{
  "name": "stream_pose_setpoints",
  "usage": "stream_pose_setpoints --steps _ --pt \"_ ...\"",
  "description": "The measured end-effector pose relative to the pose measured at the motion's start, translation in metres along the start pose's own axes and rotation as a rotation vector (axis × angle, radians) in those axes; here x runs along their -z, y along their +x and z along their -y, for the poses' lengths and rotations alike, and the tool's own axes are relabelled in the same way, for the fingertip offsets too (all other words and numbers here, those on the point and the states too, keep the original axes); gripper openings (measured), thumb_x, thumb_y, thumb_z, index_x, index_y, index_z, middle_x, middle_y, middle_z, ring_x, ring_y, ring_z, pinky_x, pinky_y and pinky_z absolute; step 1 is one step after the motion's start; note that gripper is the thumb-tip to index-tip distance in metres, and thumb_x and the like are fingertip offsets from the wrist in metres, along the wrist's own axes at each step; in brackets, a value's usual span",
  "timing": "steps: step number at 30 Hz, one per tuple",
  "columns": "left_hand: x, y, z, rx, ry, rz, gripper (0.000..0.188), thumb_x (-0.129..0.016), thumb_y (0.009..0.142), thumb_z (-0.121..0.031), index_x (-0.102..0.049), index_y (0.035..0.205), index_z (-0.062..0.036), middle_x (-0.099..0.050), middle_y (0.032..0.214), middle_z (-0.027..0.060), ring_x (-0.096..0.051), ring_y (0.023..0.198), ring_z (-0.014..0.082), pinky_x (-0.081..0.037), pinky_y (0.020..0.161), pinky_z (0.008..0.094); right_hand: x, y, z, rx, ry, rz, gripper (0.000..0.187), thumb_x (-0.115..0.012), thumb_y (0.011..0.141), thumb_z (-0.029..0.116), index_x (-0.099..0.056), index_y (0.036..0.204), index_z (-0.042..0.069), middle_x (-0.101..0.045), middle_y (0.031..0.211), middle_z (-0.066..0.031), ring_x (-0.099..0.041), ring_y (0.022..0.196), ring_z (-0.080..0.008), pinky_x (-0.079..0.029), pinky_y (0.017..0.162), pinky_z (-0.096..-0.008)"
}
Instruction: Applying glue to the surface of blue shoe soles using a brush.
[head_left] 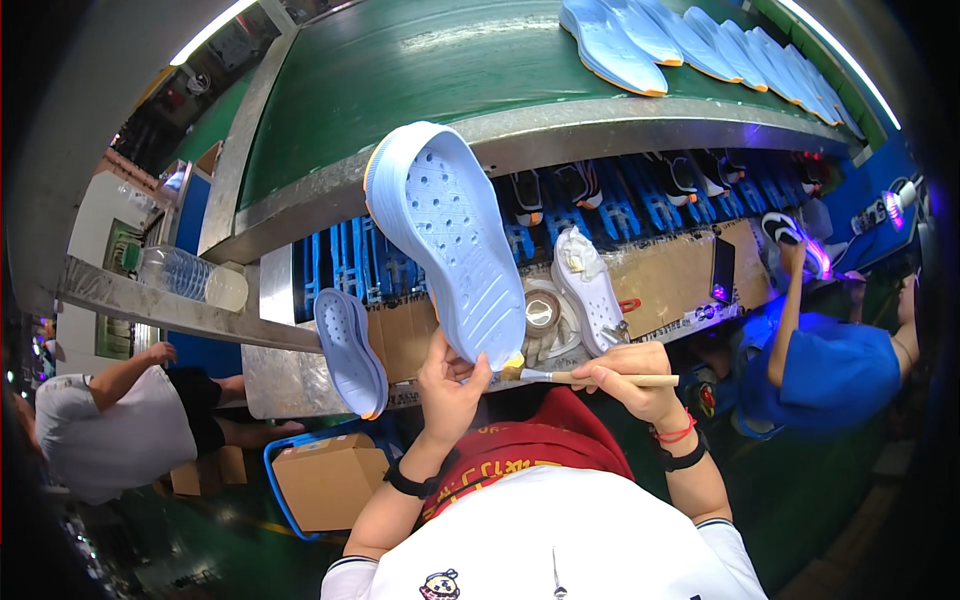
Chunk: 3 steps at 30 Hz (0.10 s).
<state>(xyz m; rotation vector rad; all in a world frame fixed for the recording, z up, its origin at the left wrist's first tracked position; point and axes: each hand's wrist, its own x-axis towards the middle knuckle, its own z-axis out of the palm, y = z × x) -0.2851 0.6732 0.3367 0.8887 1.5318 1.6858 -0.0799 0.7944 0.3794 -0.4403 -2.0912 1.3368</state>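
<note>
My left hand (450, 388) is closed on the near end of a light blue shoe sole (462, 250), its hollow side with round holes turned up. In my right hand (632, 382) I grip a flat brush with a wooden handle (560, 377). The brush's bristles touch the sole's near tip, beside a yellowish patch. A second blue sole (347, 345) lies on the bench to the left. Just beyond my right hand are a round pot with a brownish lid (543, 312) and a whitish sole (592, 300) with crumpled white material on its far end.
A green conveyor belt (400, 75) with a metal edge runs above, carrying several blue soles (612, 50). Below it, blue racks hold dark shoes (585, 185). Cardboard (680, 270) covers the bench. Co-workers sit at left (130, 430) and right (830, 370). A plastic bottle (190, 277) lies at left.
</note>
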Motion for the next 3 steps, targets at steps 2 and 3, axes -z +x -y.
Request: stream_pose_setpoints --steps 2,3 --pt "-0.0003 0.0007 0.0002 -0.006 0.008 0.005 0.051 -0.057 0.081 0.004 -0.037 0.129 0.0044 -0.061 0.105 0.0163 -0.063 0.092 0.0185 -0.051 0.08 0.0293 -0.0019 -0.0014 0.0009 -0.065 0.038 -0.052 0.014 -0.056 0.084 0.003 -0.069 0.085 -0.004 -0.069 0.072 -0.0103 -0.065 0.058 -0.0166 -0.052 0.054 -0.0239" --pt "-0.0004 0.0009 0.0006 -0.011 0.016 0.01 0.051 -0.057 0.081 0.004 -0.037 0.129 0.0043 -0.061 0.105 0.0163 -0.063 0.092 0.0187 -0.051 0.081 0.0292 -0.0031 -0.0024 0.0015 -0.131 0.076 -0.106 0.015 -0.055 0.084 0.003 -0.069 0.086 -0.003 -0.069 0.072 -0.0099 -0.065 0.058 -0.0178 -0.052 0.055 -0.0242"
